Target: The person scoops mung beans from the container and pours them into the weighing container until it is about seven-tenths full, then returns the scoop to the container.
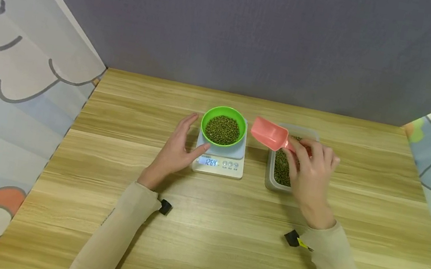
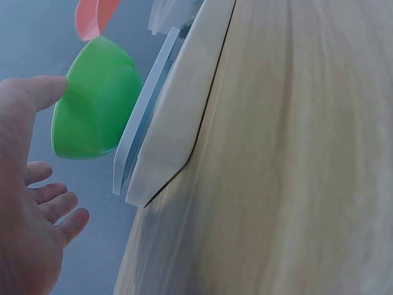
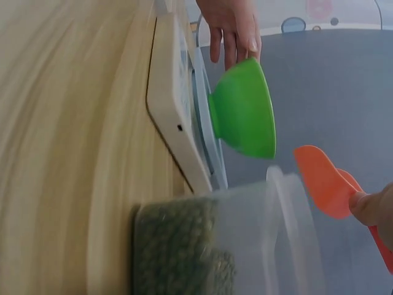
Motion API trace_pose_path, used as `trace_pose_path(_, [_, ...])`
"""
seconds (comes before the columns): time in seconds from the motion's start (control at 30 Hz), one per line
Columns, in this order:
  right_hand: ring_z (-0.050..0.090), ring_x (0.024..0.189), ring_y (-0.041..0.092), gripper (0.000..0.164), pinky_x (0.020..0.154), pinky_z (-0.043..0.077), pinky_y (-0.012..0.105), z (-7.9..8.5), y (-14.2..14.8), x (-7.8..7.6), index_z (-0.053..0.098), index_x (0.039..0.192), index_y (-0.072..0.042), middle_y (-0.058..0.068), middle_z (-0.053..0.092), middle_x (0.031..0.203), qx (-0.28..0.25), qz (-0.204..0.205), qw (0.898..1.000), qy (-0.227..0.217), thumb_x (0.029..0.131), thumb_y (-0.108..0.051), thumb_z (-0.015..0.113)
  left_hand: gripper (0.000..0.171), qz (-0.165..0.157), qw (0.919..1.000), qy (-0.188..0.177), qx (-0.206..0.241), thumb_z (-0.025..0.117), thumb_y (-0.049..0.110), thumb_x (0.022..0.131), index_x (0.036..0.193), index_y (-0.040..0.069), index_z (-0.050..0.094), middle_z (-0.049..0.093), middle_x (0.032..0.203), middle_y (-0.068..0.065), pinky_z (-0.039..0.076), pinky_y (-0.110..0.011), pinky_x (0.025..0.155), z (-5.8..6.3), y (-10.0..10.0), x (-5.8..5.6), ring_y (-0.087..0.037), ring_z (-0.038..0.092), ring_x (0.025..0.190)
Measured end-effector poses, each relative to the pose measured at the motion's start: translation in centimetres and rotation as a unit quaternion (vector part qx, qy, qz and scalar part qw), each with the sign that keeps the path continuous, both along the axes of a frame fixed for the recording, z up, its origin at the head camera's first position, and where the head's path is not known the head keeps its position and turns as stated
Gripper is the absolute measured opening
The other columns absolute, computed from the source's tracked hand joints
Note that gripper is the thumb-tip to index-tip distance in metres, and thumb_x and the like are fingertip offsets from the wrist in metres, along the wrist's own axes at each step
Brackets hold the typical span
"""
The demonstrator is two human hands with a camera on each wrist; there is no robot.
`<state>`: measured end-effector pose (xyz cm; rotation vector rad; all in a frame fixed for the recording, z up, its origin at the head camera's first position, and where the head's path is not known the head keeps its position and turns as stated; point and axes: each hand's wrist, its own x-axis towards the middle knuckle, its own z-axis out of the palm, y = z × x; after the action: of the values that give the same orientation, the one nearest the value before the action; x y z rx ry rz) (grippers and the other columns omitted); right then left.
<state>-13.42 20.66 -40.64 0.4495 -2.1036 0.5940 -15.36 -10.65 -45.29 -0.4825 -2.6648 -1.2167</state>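
Observation:
My right hand point(image 1: 312, 175) grips the handle of a pink scoop point(image 1: 269, 133), whose bowl shows no beans in it. The scoop is held over the left part of a clear plastic container point(image 1: 269, 180) of green beans point(image 1: 283, 168). On a white kitchen scale point(image 1: 216, 165) reading 126.4 sits a green bowl point(image 3: 245, 110) with more green beans point(image 1: 222, 130) inside. At the bowl's left side is my left hand point(image 1: 177, 149), thumb and fingers spread apart and holding nothing. In the left wrist view the thumb overlaps the bowl's edge.
A wood-grain table point(image 1: 224, 239) carries everything. Behind it rises a dark grey panel point(image 1: 257, 33), with cartoon-printed cloth point(image 1: 21, 52) on both sides. Small black devices point(image 1: 165, 207) are worn at both wrists.

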Motion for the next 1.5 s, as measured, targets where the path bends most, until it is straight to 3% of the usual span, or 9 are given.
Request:
trace_pose_path(0.43, [0.044, 0.076, 0.038, 0.029, 0.062, 0.023, 0.053, -0.9, 2.9, 0.7, 0.073, 0.095, -0.002, 0.019, 0.062, 0.091, -0.023, -0.021, 0.999, -0.02, 0.067, -0.008, 0.08, 0.089, 0.008, 0.9996, -0.026, -0.009, 0.06, 0.053, 0.084, 0.149, 0.005, 0.023, 0.023, 0.154, -0.012, 0.026, -0.052, 0.111, -0.2, -0.4, 0.2, -0.023, 0.022, 0.138])
trace_pose_path(0.97, [0.045, 0.078, 0.041, 0.026, 0.064, 0.023, 0.047, -1.7, 5.1, 1.5, 0.072, 0.091, 0.002, 0.022, 0.061, 0.087, -0.038, -0.053, 0.997, -0.039, 0.067, -0.004, 0.08, 0.09, 0.009, 0.9994, -0.033, -0.006, 0.061, 0.052, 0.084, 0.15, 0.005, 0.022, 0.021, 0.156, -0.009, 0.025, -0.052, 0.111, -0.5, -1.0, 0.4, -0.022, 0.021, 0.139])
trace_pose_path(1.5, [0.042, 0.074, 0.036, 0.026, 0.061, 0.025, 0.045, -2.4, 6.7, 2.4, 0.071, 0.093, 0.006, 0.022, 0.059, 0.086, 0.004, -0.037, 0.994, -0.103, 0.071, -0.005, 0.078, 0.089, 0.011, 0.9991, -0.036, -0.02, 0.06, 0.052, 0.084, 0.15, 0.005, 0.022, 0.022, 0.155, -0.01, 0.025, -0.051, 0.112, -0.4, -1.2, 0.4, -0.022, 0.021, 0.139])
